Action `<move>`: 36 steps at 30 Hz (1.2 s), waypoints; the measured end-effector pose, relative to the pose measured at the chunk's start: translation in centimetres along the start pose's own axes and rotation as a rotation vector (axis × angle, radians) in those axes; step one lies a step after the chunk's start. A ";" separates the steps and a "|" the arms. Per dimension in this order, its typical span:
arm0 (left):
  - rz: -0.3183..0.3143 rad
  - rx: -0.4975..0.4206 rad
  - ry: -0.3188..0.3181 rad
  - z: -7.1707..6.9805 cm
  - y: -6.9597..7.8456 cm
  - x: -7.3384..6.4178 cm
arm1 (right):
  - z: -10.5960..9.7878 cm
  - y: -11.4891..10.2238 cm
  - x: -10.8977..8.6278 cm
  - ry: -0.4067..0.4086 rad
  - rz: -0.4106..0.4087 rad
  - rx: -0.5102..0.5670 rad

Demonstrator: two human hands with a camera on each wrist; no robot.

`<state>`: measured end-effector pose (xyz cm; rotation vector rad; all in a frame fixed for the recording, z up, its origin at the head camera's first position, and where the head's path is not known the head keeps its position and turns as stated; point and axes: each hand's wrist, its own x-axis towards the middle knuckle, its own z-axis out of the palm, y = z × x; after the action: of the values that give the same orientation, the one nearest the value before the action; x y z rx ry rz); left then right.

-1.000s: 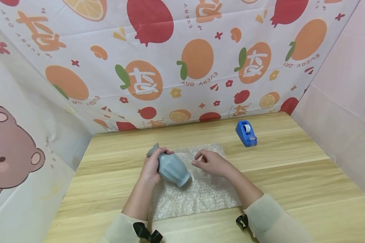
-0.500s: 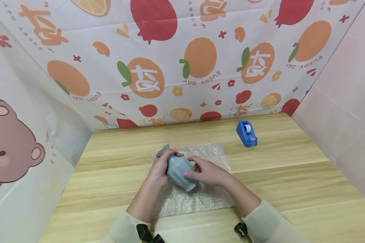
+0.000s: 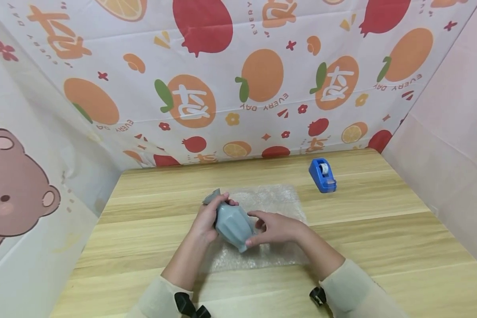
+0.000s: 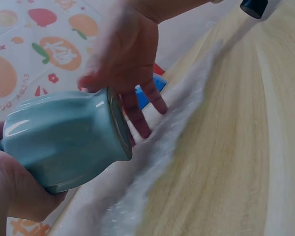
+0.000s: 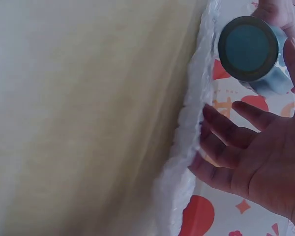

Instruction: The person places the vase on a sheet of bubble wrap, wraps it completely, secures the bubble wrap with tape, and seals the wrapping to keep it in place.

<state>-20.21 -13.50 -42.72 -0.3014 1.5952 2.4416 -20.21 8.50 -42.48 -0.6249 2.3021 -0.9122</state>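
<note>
A glazed blue-grey vase (image 3: 233,225) is tilted over a sheet of bubble wrap (image 3: 280,194) on the wooden table. My left hand (image 3: 204,221) grips it around the narrow neck, and the flared mouth points to the upper left. Beside the foot of the vase is my right hand (image 3: 277,228), its fingers spread and loosely bent. In the right wrist view, the flat round base of the vase (image 5: 248,47) faces the camera, and the right hand (image 5: 265,162) stands apart from it, palm visible. The left wrist view shows the vase body (image 4: 64,140) side on.
A blue tape dispenser (image 3: 323,176) with a roll of tape stands at the back right of the table. Behind the table (image 3: 381,221) hangs a fruit-patterned cloth (image 3: 222,88). Plain pale sheeting (image 3: 453,145) covers the right side.
My left hand has carried the vase slightly right since a second ago. The right hand came in onto the vase body, then loosened and slid down toward its base.
</note>
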 end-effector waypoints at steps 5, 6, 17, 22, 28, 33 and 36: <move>0.003 -0.007 0.017 -0.3 0.2 -0.1 | -0.2 -0.1 0.3 0.014 -0.026 -0.059; 0.003 -0.008 0.020 -0.4 0.2 -0.1 | -0.1 0.0 0.4 0.016 -0.034 -0.085; -0.001 -0.036 0.049 -0.9 0.5 -0.1 | -0.3 0.1 1.5 0.089 -0.011 -0.447; -0.004 -0.049 0.051 -1.0 0.3 -0.1 | -0.3 0.4 2.1 0.134 0.011 -0.467; 0.000 -0.065 0.049 -0.7 -0.1 0.0 | -0.6 0.9 2.0 0.157 0.013 -0.415; 0.010 -0.124 0.045 0.0 -0.6 0.1 | -1.3 1.0 1.6 0.203 -0.080 -0.285; 0.014 -0.195 0.068 0.5 -1.1 -0.1 | -1.7 0.9 1.3 0.124 -0.125 -0.121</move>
<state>-19.84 -12.61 -43.50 -0.4095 1.3903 2.6288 -22.42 9.05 -42.54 -0.7912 2.4664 -0.8961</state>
